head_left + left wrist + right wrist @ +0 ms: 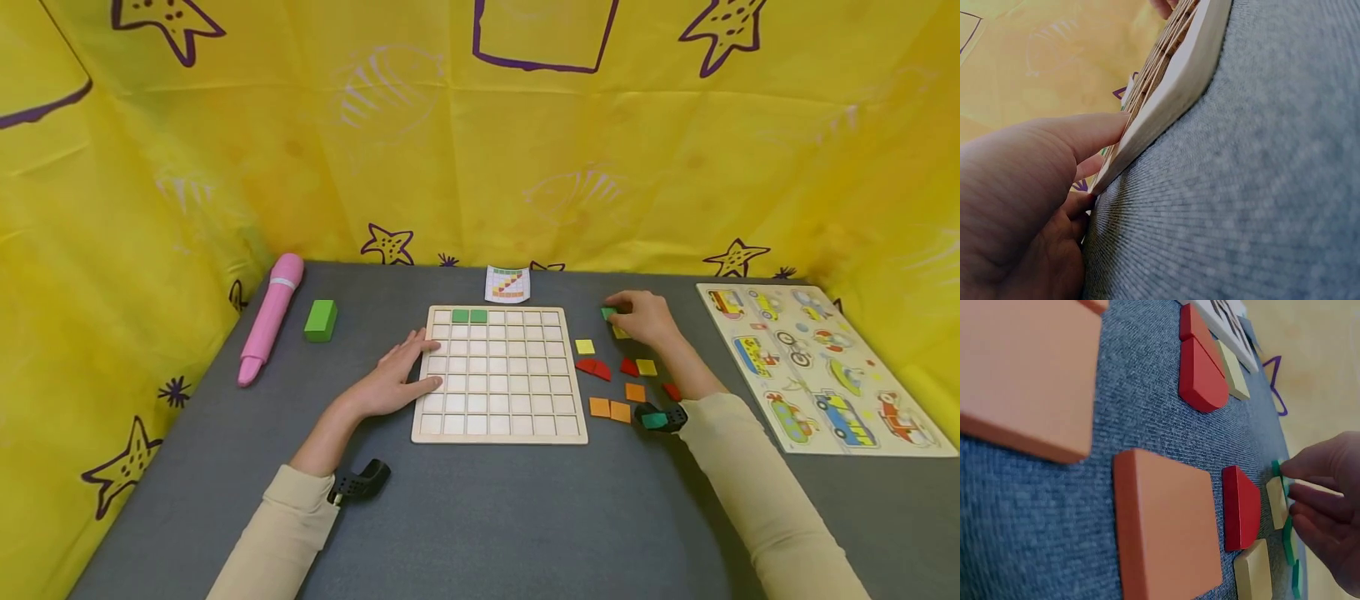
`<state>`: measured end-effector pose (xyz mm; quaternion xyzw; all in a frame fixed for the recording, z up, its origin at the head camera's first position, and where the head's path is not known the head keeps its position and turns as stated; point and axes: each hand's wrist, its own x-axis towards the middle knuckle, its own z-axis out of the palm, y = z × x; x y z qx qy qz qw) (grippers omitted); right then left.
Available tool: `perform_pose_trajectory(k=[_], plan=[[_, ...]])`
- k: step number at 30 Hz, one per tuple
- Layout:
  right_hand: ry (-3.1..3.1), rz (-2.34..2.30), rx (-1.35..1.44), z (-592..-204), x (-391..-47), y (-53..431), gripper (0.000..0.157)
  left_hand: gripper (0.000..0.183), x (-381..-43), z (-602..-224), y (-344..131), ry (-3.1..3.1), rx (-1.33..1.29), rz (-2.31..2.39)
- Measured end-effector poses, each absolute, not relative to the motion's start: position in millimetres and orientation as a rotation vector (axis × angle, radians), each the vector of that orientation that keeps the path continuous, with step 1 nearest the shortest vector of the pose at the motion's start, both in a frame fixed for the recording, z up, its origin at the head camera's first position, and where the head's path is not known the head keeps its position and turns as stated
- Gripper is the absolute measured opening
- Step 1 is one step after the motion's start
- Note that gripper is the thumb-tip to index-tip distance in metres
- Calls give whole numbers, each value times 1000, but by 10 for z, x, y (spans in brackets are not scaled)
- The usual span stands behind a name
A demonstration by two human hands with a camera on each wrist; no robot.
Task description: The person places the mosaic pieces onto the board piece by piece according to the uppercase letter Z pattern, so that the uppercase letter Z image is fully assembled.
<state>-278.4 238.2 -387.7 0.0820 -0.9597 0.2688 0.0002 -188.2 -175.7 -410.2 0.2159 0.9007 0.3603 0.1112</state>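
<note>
A wooden grid board (pixel 498 438) lies in the middle of the table, with two green square tiles (pixel 469 317) side by side in its top row. My left hand (pixel 393 379) rests along the board's left edge, fingers extended; in the left wrist view the thumb (pixel 1100 132) touches the rim. To the right of the board, my right hand (pixel 643 319) pinches a green square tile (pixel 607 313) at its fingertips. Beneath and near it lie yellow squares (pixel 584 347), red pieces (pixel 600 369) with a curved side, and orange squares (pixel 620 412).
A small pattern card (pixel 507 284) lies behind the board. At the left are a green block (pixel 321 321) and a pink wand-shaped thing (pixel 272 318). A wooden picture puzzle (pixel 828 367) lies at the right. Yellow printed cloth (pixel 465 150) stands behind the table.
</note>
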Motion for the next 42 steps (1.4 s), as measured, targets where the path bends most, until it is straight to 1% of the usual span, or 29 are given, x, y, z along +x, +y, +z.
perform_pose_trajectory(k=[11, 18, 23, 28, 34, 42], plan=[[-3024, 892, 262, -3921, -2752, 2359, 39, 61, -1867, -4123, -1766, 2650, 636, 1057], [-3001, 868, 289, -3917, -2727, 2342, 33, 62, -1885, -4129, -1774, 2655, 634, 1053], [-2971, 885, 313, -3916, -2722, 2270, 35, 62, -1893, -4125, -1786, 2659, 617, 1044], [-2940, 999, 303, -3892, -2688, 2117, 36, 62, -1895, -4118, -1790, 2657, 621, 1042], [-2923, 1150, 311, -3885, -2657, 1903, 33, 61, -1905, -4119, -1782, 2653, 640, 1045], [-2897, 1217, 411, -3945, -2664, 1619, 23, 62, -1914, -4118, -1760, 2644, 633, 1039]])
